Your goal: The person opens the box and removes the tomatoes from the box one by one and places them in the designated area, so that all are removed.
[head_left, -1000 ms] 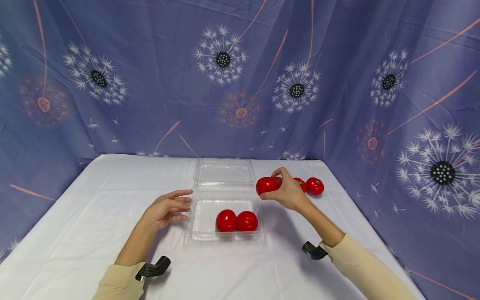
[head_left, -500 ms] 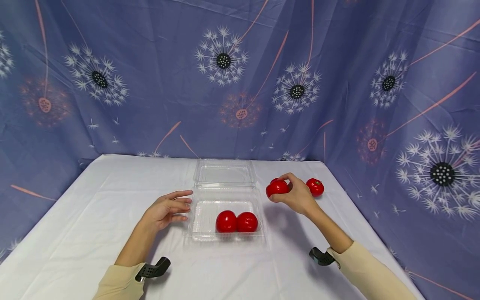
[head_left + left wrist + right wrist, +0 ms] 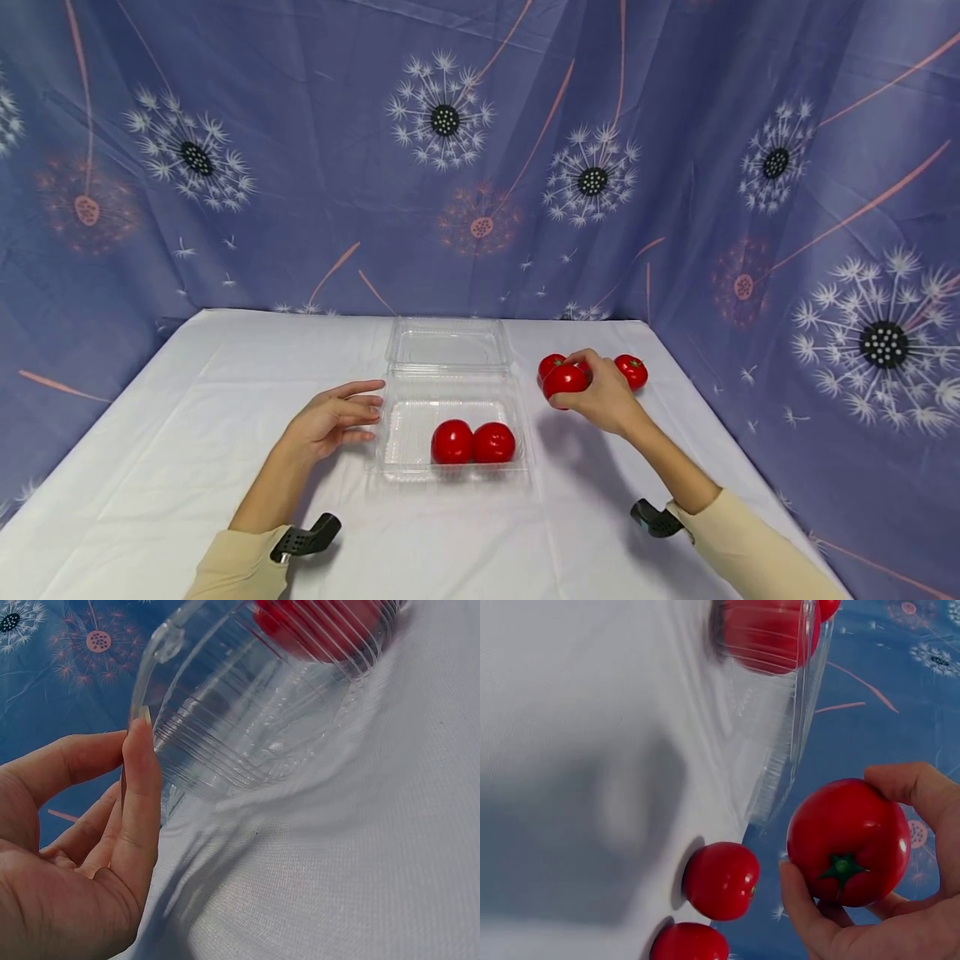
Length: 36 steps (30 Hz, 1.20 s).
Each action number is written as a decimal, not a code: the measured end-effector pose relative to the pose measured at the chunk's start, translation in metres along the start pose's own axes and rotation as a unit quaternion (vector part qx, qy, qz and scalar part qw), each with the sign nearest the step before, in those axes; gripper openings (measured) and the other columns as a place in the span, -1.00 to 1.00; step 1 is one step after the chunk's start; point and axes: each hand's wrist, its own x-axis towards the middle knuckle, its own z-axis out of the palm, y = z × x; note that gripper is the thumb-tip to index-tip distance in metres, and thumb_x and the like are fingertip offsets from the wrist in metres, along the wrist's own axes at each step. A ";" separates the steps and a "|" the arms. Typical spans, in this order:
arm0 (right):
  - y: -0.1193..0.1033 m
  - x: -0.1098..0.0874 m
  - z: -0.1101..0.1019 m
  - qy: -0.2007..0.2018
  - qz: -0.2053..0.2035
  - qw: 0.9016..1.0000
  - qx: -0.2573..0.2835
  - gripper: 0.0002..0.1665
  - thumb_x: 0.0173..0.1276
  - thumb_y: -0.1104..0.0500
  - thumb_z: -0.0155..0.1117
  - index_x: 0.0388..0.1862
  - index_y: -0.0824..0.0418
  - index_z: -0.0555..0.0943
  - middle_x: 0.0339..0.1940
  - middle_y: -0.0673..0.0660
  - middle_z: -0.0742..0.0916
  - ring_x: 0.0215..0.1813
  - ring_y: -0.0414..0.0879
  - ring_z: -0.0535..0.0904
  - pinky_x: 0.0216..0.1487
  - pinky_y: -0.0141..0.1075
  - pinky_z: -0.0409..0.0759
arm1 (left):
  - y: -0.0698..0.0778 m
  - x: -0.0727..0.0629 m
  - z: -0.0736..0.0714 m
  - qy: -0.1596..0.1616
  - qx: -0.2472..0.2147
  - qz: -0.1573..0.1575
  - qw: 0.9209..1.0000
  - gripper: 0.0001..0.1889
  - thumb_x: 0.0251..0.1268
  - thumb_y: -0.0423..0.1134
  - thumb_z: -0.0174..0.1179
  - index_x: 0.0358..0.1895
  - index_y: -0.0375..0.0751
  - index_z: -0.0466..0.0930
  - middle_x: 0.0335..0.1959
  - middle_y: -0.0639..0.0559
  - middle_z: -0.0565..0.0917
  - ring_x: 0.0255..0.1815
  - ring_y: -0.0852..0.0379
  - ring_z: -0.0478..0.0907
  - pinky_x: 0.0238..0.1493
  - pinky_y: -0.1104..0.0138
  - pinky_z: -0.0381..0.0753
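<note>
My right hand (image 3: 600,396) holds a red tomato (image 3: 847,844) between thumb and fingers, its green star-shaped stem end showing in the right wrist view. In the head view this tomato overlaps another tomato (image 3: 550,363) behind it, and part of a further one shows past my fingers. To the left stands a clear plastic clamshell box (image 3: 405,429), lid (image 3: 450,346) laid back, with a tomato (image 3: 452,442) and a second tomato (image 3: 494,442) side by side in its right front part. My left hand (image 3: 330,421) has its fingers extended, fingertips at the box's left rim.
Another tomato (image 3: 632,372) lies to the right of my right hand. The box and the tomatoes are on a table with a white cloth (image 3: 187,433). A blue curtain (image 3: 315,167) with dandelion prints rises behind the table and along its sides.
My right hand has moved to the right and slightly nearer with the tomato, away from the box, uncovering a tomato behind it. My left hand and the box have stayed in place.
</note>
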 end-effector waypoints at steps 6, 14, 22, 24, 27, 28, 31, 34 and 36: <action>0.004 -0.002 -0.007 0.004 0.015 1.000 -0.011 -0.24 0.09 0.06 0.54 0.20 0.22 0.38 0.15 0.34 0.57 0.15 0.24 0.54 -0.05 -0.03 0.75 | -0.001 0.000 0.000 -0.001 0.002 -0.003 1.000 -0.39 0.27 -0.51 0.23 0.42 -0.27 0.41 0.00 -0.01 0.65 -0.23 0.18 0.70 -0.30 0.32 0.78; 0.016 -0.004 -0.008 0.008 0.034 0.999 -0.002 -0.27 0.13 0.00 0.53 0.23 0.12 0.43 0.20 0.30 0.61 0.15 0.22 0.58 0.01 -0.01 0.73 | -0.002 -0.001 0.000 0.002 0.001 -0.004 1.000 -0.41 0.27 -0.50 0.24 0.40 -0.24 0.45 -0.01 0.00 0.66 -0.22 0.16 0.70 -0.31 0.32 0.77; 0.026 -0.007 -0.004 0.040 0.023 0.999 0.000 -0.30 0.13 -0.05 0.55 0.23 0.12 0.55 0.12 0.28 0.69 0.08 0.17 0.62 -0.02 -0.07 0.74 | -0.002 -0.001 0.000 0.001 -0.001 -0.004 1.000 -0.38 0.26 -0.50 0.24 0.42 -0.26 0.42 0.00 0.00 0.66 -0.23 0.17 0.70 -0.32 0.32 0.78; 0.028 -0.007 -0.003 0.046 0.021 0.999 0.002 -0.31 0.14 -0.05 0.55 0.23 0.12 0.57 0.06 0.27 0.71 0.02 0.13 0.63 -0.10 -0.17 0.72 | -0.001 -0.001 0.000 0.002 -0.001 -0.004 1.000 -0.38 0.26 -0.51 0.24 0.42 -0.26 0.41 -0.01 0.00 0.66 -0.23 0.18 0.70 -0.32 0.32 0.77; 0.032 -0.006 -0.001 0.049 0.019 0.999 0.007 -0.29 0.15 -0.02 0.56 0.26 0.13 0.56 0.05 0.28 0.70 -0.01 0.12 0.62 -0.16 -0.24 0.70 | -0.001 -0.001 0.000 0.001 -0.002 -0.005 1.000 -0.38 0.26 -0.51 0.23 0.43 -0.26 0.41 -0.01 0.01 0.67 -0.24 0.18 0.70 -0.32 0.33 0.77; 0.033 -0.006 0.000 0.051 0.018 0.999 0.007 -0.27 0.15 -0.01 0.56 0.28 0.15 0.54 0.07 0.30 0.69 0.00 0.14 0.62 -0.14 -0.22 0.71 | -0.001 -0.001 0.000 0.001 -0.002 -0.005 1.000 -0.38 0.26 -0.52 0.23 0.43 -0.26 0.40 -0.01 0.01 0.67 -0.24 0.18 0.70 -0.32 0.33 0.77; 0.035 -0.006 0.001 0.053 0.020 0.998 0.012 -0.19 0.13 0.00 0.58 0.32 0.20 0.47 0.15 0.34 0.64 0.07 0.21 0.59 -0.05 -0.10 0.73 | 0.000 -0.001 0.000 0.001 -0.001 -0.003 1.000 -0.36 0.26 -0.52 0.23 0.44 -0.28 0.38 -0.02 0.01 0.67 -0.25 0.18 0.70 -0.32 0.33 0.78; 0.037 -0.005 0.003 0.058 0.022 0.998 0.012 -0.13 0.10 0.02 0.60 0.32 0.23 0.40 0.20 0.36 0.60 0.14 0.26 0.57 0.04 0.01 0.71 | 0.001 0.000 0.001 0.000 0.000 -0.003 1.000 -0.35 0.26 -0.51 0.24 0.45 -0.29 0.37 -0.01 0.00 0.67 -0.24 0.18 0.70 -0.32 0.32 0.78; 0.039 -0.005 0.003 0.059 0.020 0.998 0.010 -0.12 0.09 0.03 0.61 0.32 0.23 0.38 0.21 0.37 0.59 0.16 0.28 0.57 0.08 0.06 0.70 | 0.001 0.000 0.001 0.001 0.000 -0.004 1.000 -0.35 0.25 -0.51 0.24 0.45 -0.29 0.37 0.00 -0.01 0.66 -0.23 0.17 0.70 -0.32 0.32 0.78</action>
